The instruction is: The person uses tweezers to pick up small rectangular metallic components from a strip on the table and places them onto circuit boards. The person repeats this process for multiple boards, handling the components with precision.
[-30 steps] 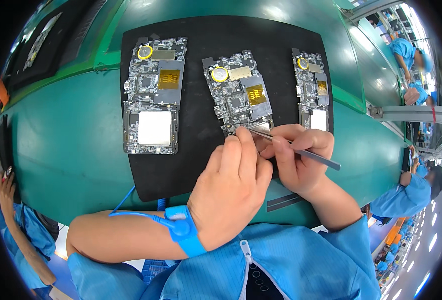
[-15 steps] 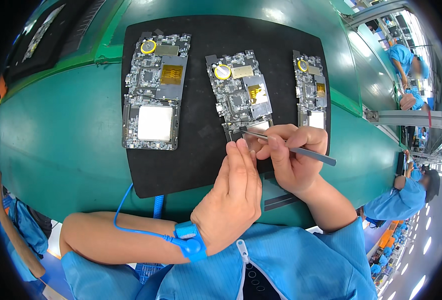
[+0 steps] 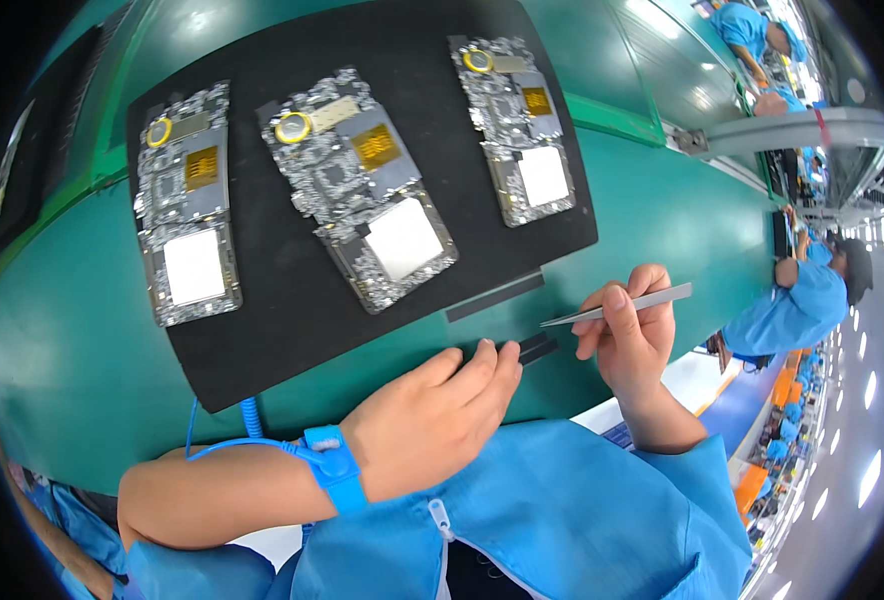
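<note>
My right hand point(image 3: 634, 345) pinches a pair of grey tweezers point(image 3: 662, 297), their tips pointing left over the green table. Its fingers are closed around the shaft. My left hand point(image 3: 427, 425) lies with fingers stretched out beside some short black strips point(image 3: 536, 349) at the table's front; its fingertips reach the strips' left end. Just beyond is a longer black strip point(image 3: 495, 296). Farther off, a circuit board point(image 3: 337, 178) with a yellow-rimmed coin cell point(image 3: 293, 127) and a white square point(image 3: 405, 238) lies tilted on the black mat point(image 3: 362, 340). Neither hand touches it.
Two similar circuit boards lie on the mat, a left one point(image 3: 166, 188) and a right one point(image 3: 497, 110). A blue wrist strap point(image 3: 334, 470) with a coiled cord is on my left wrist. Co-workers in blue sit at the right beyond a metal rail point(image 3: 762, 130).
Both hands have left the middle board and come to the black strips at the front edge. The tweezers moved away with my right hand. The whole view has shifted and turned.
</note>
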`<state>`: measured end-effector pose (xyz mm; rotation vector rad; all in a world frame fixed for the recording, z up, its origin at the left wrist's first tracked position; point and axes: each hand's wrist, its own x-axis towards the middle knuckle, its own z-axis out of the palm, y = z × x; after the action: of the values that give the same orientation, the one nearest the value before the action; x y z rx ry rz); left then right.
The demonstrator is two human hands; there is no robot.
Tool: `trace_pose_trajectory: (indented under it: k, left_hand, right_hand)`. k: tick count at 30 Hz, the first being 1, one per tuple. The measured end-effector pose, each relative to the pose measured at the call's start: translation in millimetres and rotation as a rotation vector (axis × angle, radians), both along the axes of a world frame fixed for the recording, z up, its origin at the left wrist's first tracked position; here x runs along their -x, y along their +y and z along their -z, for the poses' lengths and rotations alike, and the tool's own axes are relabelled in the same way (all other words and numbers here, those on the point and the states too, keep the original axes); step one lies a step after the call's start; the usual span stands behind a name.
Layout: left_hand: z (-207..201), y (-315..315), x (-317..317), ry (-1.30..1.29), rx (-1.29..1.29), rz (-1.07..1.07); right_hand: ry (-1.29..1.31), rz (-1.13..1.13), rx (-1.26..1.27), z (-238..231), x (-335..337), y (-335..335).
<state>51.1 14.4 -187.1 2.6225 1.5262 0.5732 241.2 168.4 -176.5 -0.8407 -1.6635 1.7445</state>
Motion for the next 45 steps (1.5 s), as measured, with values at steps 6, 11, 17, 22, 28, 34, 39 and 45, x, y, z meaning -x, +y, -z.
trace_pose_trajectory:
  k: [6,11,17,22,28,34,39,45]
  left_hand:
    - [-6,15,-11,0.118,0.029,0.025]
    - [-14,18,-15,0.199,0.071,0.041]
    - [-12,17,-17,0.210,0.071,0.030]
    - [-11,17,-17,0.173,0.083,0.032]
    - [-12,18,-17,0.141,0.079,0.027]
    - [-10,8,-10,0.142,0.026,-0.034]
    - [-58,-37,36,0.163,0.063,-0.731]
    - [-45,-70,68,0.229,0.116,-0.989]
  right_hand:
    - [-0.057,0.049,-0.061,16,-30,-5]
    - [-0.067,0.023,-0.127,16,-27,-8]
    - [-0.065,0.020,-0.053,17,-29,-2]
    - [-0.077,0.029,-0.093,16,-26,-6]
    - [-0.032,0.043,-0.016,16,-27,-3]
    - [0.182,0.159,0.158,5,-8,1]
    - [0.212,0.042,0.162,-13,29,5]
    - [0.254,-0.157,0.290,-20,108,-3]
